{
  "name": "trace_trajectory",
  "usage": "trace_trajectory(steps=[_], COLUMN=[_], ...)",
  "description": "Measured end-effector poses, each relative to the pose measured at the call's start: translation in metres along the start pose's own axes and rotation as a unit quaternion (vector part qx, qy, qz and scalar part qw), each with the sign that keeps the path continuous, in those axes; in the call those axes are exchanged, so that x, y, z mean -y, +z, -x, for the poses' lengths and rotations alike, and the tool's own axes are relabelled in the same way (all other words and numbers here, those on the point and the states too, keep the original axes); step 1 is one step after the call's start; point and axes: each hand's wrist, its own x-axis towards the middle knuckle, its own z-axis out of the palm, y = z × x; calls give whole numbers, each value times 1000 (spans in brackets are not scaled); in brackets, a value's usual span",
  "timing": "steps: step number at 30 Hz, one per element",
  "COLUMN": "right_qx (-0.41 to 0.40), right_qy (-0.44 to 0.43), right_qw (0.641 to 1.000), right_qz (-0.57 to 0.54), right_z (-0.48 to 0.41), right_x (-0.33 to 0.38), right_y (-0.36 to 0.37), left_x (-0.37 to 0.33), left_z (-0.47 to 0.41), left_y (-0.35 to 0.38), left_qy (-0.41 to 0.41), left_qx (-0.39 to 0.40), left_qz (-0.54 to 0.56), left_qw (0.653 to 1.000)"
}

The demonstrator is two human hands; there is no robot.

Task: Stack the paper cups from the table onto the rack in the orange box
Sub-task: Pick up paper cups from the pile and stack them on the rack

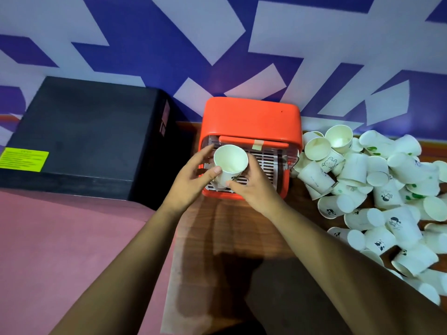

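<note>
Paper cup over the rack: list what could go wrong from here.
The left hand and right hand both pinch the paper cup; squeezing may dent it.
Set down tilted on the slatted rack in the orange box, it may topple.
The right forearm lies beside the loose cup pile and could scatter it.

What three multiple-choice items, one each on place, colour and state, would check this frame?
1. The pile of loose cups lies where from the orange box? A) left B) right C) on top
2. The label on the black box is: A) red B) white C) yellow-green
3. The held cup is: A) mouth up above the rack B) upside down C) crushed flat
Key: B, the pile sits right of the box; C, its colour is plain; A, left hand and right hand grip it, open rim showing.
</note>
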Motion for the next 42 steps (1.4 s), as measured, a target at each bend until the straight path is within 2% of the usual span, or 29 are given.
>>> trace_trajectory(steps=[10, 14, 25, 28, 31, 33, 39, 42], right_qx=[10, 11, 16, -1, -15, -29, -153, -190], right_qy=[10, 6, 70, 87, 93, 82, 86, 93], right_qw=[1000, 999, 993, 993, 991, 990, 956, 935], right_qz=[21, 38, 88, 85, 94, 114, 236, 285], right_z=[-6, -7, -14, -5, 21, 44, 108, 123], right_x=[-8, -17, -36, -34, -32, -37, -78, -96], right_y=[7, 11, 18, 6, -27, -56, -162, -205], left_x=[12, 24, 44, 42, 23, 9, -8, -1], left_z=[-2, -4, -8, -1, 20, 36, 42, 27], left_y=[-6, -8, 5, 8, 18, 32, 123, 179], left_qy=[9, 1, -29, -47, -48, -35, -37, -72], left_qx=[14, -6, -17, -55, -118, -99, 51, 74], left_qz=[-25, -48, -190, -218, -182, -156, -135, -149], left_qw=[1000, 999, 981, 973, 975, 982, 989, 983])
